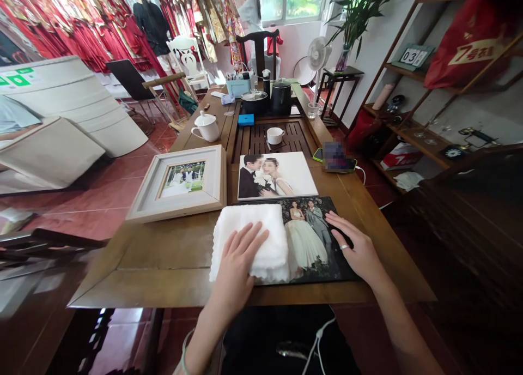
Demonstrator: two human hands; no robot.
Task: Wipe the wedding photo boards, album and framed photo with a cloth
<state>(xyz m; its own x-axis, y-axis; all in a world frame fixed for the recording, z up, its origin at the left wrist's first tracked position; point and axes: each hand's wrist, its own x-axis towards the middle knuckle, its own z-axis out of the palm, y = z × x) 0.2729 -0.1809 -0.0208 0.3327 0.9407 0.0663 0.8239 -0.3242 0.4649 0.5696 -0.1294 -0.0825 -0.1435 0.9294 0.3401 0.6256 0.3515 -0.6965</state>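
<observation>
A folded white towel (269, 222) with a scalloped edge covers the left part of a dark photo panel (306, 233) on the wooden table. My left hand (239, 252) lies flat on the towel, fingers stretched out. On the panel's right side rests my right hand (355, 247), fingers extended, a ring on one of them. The panel pictures a couple, the wide pale dress beside the towel. Just behind it lies a lighter photo panel (278, 174) of another couple. A framed photo (182, 180) with a pale wood frame sits to the left.
Farther back are a white lidded mug (206, 126), a white cup (275, 135) on a slatted tea tray (294, 140), a blue box (245, 120) and dark pots (281, 97). A phone (339, 158) with a cable lies at the right edge. Two people stand near hanging garments.
</observation>
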